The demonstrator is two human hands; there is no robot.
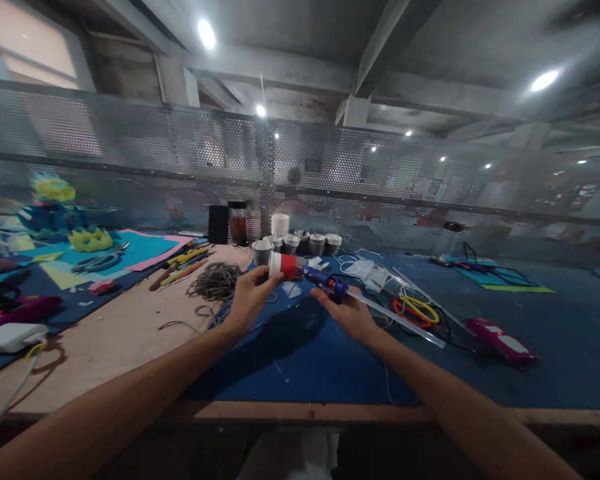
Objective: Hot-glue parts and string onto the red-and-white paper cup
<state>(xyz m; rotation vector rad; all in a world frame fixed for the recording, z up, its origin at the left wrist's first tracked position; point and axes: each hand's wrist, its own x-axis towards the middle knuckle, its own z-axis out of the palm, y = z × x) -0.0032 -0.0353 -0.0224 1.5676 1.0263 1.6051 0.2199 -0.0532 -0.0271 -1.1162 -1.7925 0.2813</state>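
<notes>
"Where's the paper cup (287,266)?"
"In the left hand (253,295), fingers closed round its white part, above the middle of the table (350,380), tipped on its side with its long axis running roughly along the near edge."
"And the glue gun (336,289)?"
"Just right of it. The right hand (349,313) is wrapped round it, nozzle towards the cup's red end; whether they touch, I can't tell. A clear glue stick (397,317) trails from its back towards the near right corner."
"How does the cup look?"
"White at the left, plain red band at the right."
</notes>
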